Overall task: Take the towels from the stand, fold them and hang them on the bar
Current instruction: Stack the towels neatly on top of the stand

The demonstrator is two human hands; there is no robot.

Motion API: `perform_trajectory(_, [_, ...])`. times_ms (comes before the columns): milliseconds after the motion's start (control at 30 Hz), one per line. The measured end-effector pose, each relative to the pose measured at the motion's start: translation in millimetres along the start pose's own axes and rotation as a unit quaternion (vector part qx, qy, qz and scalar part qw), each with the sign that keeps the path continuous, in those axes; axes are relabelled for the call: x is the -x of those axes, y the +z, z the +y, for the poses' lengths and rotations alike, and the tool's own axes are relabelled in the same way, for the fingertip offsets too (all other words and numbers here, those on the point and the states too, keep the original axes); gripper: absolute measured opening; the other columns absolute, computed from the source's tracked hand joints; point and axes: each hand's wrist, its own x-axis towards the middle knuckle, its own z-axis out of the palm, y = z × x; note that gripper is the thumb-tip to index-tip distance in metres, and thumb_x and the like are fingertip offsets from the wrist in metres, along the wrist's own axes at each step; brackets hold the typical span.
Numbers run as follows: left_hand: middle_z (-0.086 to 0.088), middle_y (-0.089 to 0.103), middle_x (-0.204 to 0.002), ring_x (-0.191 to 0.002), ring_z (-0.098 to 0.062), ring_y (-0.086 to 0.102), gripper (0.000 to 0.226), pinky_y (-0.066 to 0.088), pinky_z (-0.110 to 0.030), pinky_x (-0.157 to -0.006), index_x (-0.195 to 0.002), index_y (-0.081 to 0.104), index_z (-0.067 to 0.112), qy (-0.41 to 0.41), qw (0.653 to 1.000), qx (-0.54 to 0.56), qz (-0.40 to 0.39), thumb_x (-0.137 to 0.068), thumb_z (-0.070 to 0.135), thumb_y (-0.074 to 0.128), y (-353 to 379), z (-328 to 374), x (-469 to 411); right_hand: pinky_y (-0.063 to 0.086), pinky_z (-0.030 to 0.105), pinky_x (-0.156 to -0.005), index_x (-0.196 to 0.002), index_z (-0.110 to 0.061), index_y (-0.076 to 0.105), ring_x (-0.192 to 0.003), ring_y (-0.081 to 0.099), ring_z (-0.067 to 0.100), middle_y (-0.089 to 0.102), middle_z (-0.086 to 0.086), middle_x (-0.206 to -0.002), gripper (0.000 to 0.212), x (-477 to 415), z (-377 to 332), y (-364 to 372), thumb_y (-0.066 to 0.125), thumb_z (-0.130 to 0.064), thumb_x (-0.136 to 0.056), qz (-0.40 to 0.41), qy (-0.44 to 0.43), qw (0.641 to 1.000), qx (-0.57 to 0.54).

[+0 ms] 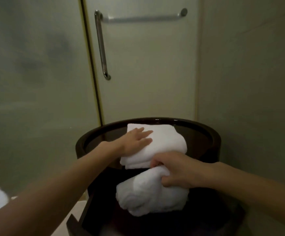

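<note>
Just below the stand's (81, 148) front edge, right hand (177, 169) grips rolled towel (147, 196).

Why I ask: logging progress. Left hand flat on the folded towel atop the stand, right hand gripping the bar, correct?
No: the head view shows the right hand gripping the lower towel, not the bar. The rest holds.

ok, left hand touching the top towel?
Touching. Head view shows the left hand flat on the top towel, fingers straight, no gap.
</note>
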Motion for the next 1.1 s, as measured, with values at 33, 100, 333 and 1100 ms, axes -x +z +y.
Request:
perform_trajectory(33, [-0.004, 0.014, -0.16, -0.147, -0.021, 0.011, 0.052, 0.006, -0.037, -0.119, -0.148, 0.027, 0.034, 0.001, 1.0, -0.005, 0.0, -0.099, 0.047, 0.036, -1.6, 0.9, 0.2, 0.052, 0.035, -0.083, -0.106, -0.029, 0.058, -0.095, 0.057, 0.009, 0.062, -0.01, -0.103, 0.029, -0.1, -0.2, -4.9, 0.066, -0.027, -0.078, 0.007, 0.004, 1.0, 0.0])
perform_trajectory(100, [-0.002, 0.014, -0.16, -0.146, -0.021, 0.013, 0.052, 0.008, -0.045, -0.119, -0.148, 0.027, 0.036, 0.001, 1.0, -0.013, 0.011, -0.098, 0.049, 0.037, -6.0, 3.9, 2.3, 0.049, 0.03, -0.086, -0.11, -0.031, 0.056, -0.098, 0.054, 0.008, 0.058, -0.014, -0.106, 0.035, -1.2, -1.6, -15.0, 0.068, -0.029, -0.077, 0.027, 0.012, 0.999, 0.02])
perform_trajectory(333, [0.0, 0.047, -0.144, -0.129, -0.008, 0.043, 0.034, 0.032, -0.024, -0.106, -0.127, 0.061, 0.024, 0.051, 0.988, 0.111, 0.094, -0.098, 0.034, 0.048, -23.6, 19.4, 24.7, 0.046, 0.014, -0.068, -0.104, -0.028, 0.063, -0.077, 0.058, 0.002, 0.062, -0.014, -0.086, 0.036, -2.8, -10.3, -59.9, 0.072, -0.018, -0.071, 0.101, 0.045, 0.994, -0.016])
perform_trajectory(1100, [0.001, 0.074, -0.079, -0.069, -0.006, 0.067, 0.02, 0.053, -0.021, -0.057, -0.084, 0.076, 0.015, 0.063, 0.987, 0.118, 0.089, -0.069, 0.026, 0.083, -113.8, 71.7, 41.3, 0.043, 0.021, -0.07, -0.109, -0.024, 0.065, -0.092, 0.06, 0.012, 0.066, -0.003, -0.105, 0.028, -4.8, -7.5, -142.6, 0.063, -0.025, -0.081, 0.188, 0.053, 0.978, 0.069])
